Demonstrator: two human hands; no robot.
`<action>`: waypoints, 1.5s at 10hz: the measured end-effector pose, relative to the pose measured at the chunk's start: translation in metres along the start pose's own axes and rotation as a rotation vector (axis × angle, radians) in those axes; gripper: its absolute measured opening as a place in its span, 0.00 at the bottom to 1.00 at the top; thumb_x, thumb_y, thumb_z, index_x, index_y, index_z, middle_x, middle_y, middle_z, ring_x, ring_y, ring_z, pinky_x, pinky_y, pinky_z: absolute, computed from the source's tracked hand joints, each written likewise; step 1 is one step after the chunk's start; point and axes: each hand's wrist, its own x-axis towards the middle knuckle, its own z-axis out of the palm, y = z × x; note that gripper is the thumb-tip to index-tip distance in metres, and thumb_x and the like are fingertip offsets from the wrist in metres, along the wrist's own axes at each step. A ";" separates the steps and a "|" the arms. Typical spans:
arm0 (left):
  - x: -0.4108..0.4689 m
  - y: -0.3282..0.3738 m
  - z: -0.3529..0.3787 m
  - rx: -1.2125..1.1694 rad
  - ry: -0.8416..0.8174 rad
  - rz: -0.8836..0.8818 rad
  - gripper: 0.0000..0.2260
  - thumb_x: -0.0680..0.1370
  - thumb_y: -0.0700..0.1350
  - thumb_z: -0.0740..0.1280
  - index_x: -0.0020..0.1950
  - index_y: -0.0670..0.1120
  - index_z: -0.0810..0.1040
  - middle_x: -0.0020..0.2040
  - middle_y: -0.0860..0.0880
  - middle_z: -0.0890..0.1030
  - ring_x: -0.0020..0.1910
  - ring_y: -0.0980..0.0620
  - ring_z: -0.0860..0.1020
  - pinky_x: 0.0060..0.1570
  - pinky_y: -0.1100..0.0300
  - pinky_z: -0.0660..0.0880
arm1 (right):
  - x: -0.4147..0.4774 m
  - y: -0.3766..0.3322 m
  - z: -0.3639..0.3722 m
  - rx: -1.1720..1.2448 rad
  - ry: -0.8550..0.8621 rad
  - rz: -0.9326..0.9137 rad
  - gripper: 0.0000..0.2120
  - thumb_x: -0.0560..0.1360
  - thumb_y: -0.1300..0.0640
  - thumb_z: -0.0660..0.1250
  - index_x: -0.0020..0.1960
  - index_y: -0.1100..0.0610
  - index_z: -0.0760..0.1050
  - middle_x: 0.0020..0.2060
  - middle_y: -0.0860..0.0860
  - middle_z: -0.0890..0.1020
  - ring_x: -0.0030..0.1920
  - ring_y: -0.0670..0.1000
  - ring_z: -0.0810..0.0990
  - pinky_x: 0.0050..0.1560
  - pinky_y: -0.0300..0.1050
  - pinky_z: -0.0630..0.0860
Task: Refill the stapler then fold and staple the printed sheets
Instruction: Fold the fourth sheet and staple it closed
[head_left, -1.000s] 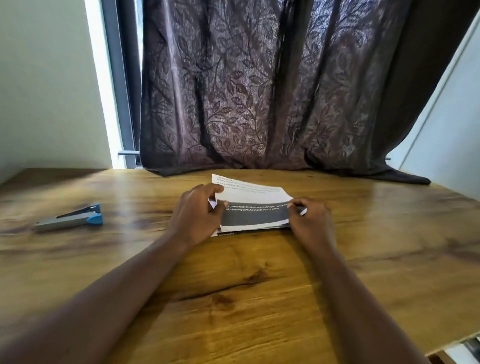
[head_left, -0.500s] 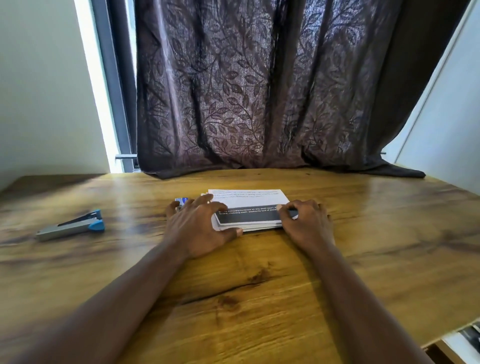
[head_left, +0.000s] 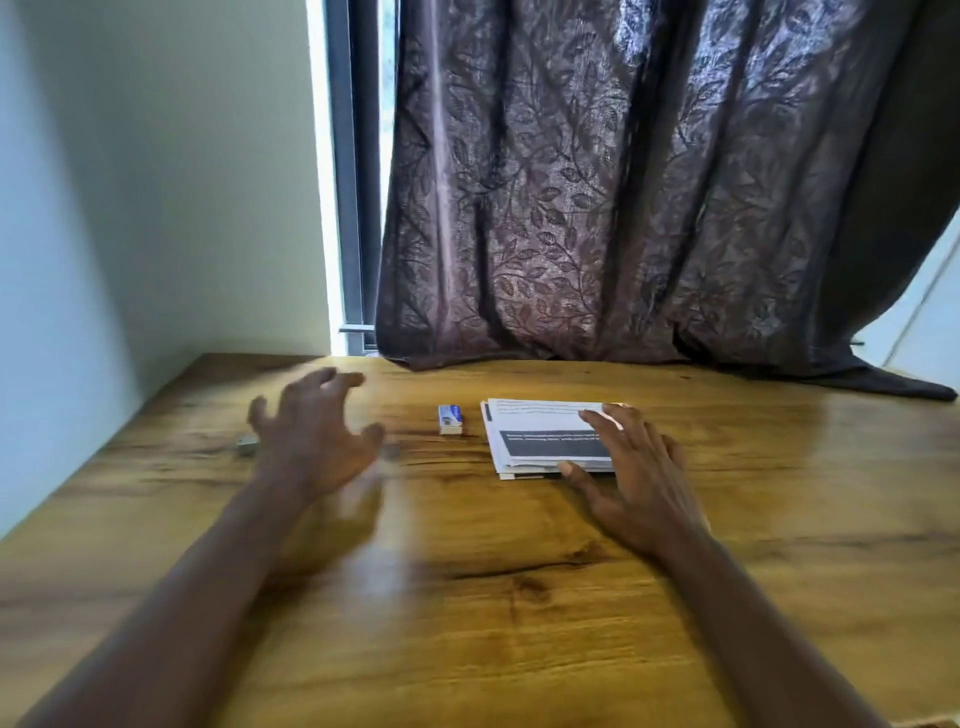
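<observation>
Dark brown curtain w/ leaf pattern fills most of the back, its hem lying on the far edge of the desk. Pale wall to the left, w/ a dark window frame and a bright strip of daylight btwn wall and curtain. The desk is wood-grain, glossy, w/ a dark knot near the middle. Two bare forearms reach in from the near edge. Left hand is motion-blurred, up over the left-centre of the desk, palm down, fingers spread and a little bent; grip apart, nothing seen in it. Right hand lies flat, fingers straight, grip apart: fingertips rest on the right part of the sheets, thumb at their near edge. The sheets sit right of centre toward the far side, a folded printed stack, white w/ a dark band across, layers slightly offset at the left and near edges. Small white-and-blue staple box lies just left of the sheets, not touching them. Stapler is mostly hidden behind the left hand; only a grey end shows at the hand's left side, on the desk. Can't tell whether the hand touches it.
</observation>
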 end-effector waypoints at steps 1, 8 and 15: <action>-0.003 -0.041 -0.017 0.087 -0.027 -0.138 0.29 0.76 0.56 0.69 0.76 0.55 0.69 0.78 0.49 0.69 0.76 0.43 0.67 0.72 0.34 0.58 | -0.001 -0.005 -0.003 0.006 -0.033 -0.038 0.37 0.73 0.25 0.49 0.77 0.42 0.60 0.77 0.47 0.62 0.78 0.50 0.57 0.76 0.54 0.54; -0.003 0.000 0.000 -0.341 0.083 -0.097 0.18 0.73 0.56 0.75 0.59 0.50 0.82 0.49 0.48 0.87 0.51 0.45 0.84 0.53 0.52 0.78 | 0.052 -0.129 0.035 -0.088 -0.123 -0.125 0.27 0.80 0.38 0.55 0.75 0.48 0.66 0.72 0.48 0.71 0.73 0.51 0.64 0.73 0.56 0.57; -0.008 0.030 0.047 0.000 -0.114 -0.077 0.36 0.72 0.71 0.59 0.76 0.56 0.65 0.69 0.51 0.73 0.67 0.46 0.71 0.61 0.45 0.68 | 0.041 -0.125 0.049 0.063 -0.211 0.094 0.37 0.76 0.31 0.50 0.78 0.51 0.60 0.78 0.52 0.62 0.79 0.54 0.56 0.78 0.59 0.54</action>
